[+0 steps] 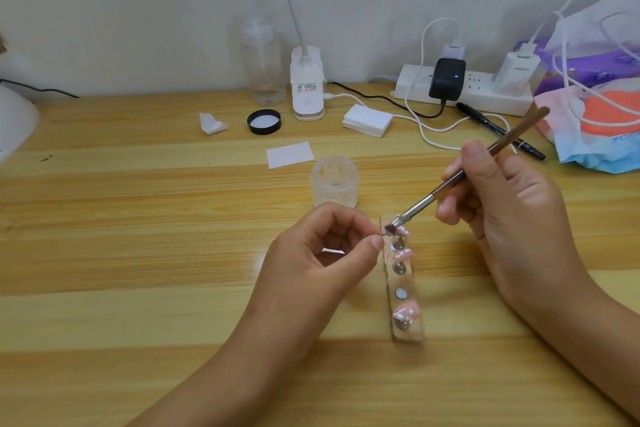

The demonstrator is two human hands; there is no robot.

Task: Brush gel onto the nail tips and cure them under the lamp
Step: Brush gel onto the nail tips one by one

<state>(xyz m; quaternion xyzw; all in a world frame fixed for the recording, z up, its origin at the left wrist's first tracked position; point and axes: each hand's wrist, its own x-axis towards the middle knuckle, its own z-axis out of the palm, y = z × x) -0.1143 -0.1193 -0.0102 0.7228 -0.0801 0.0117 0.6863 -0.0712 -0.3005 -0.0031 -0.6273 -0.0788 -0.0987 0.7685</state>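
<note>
— Where was the small pink nail tip (380,231)?

— Pinched in your left hand (313,253), above the wooden magnetic stand (410,333). Light, glossy, probably slippery: edge-hold suited it.

— And the brown-handled gel brush (460,180)?

— Your right hand (512,204) gripped it, bristles touching the tip.

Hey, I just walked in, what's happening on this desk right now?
A person is painting false nail tips at a wooden desk. The right hand holds a thin brush, its bristles touching a small tip pinched between thumb and finger of the left hand. Below them lies a holder strip carrying more pink nail tips on little pegs, one peg bare. An open clear jar stands just behind, its black lid farther back. No curing is happening yet.
</note>
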